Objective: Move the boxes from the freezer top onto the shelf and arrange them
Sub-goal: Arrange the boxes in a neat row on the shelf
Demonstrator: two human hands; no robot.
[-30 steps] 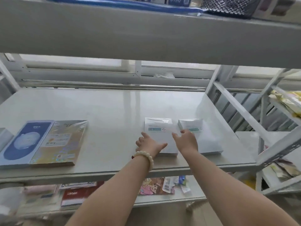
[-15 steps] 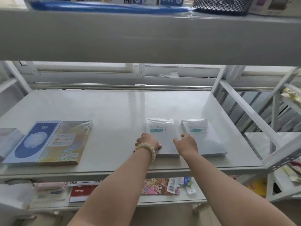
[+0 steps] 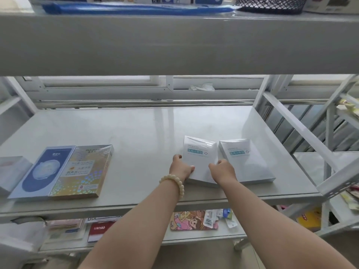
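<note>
Two white boxes [image 3: 199, 160] [image 3: 245, 162], side by side, shelf [image 3: 136, 129]

The left grip [image 3: 180, 167] and right grip [image 3: 223, 170] cover the near corners of the left white box [image 3: 198, 160]; its underside cannot be seen. The small print on its label is too fine to read. A pale box [image 3: 9, 171] is cut off by the left edge and the mesh basket [image 3: 272, 5] by the top edge. The shelf [image 3: 136, 129] hides the top of the cartoon card [image 3: 192, 223] below.

Our one head-worn camera faces forward and down, close to the pale grey metal shelf [image 3: 136, 129], centred on the flat white box [image 3: 200, 164] between left hand [image 3: 181, 168] and right hand [image 3: 223, 171].
</note>
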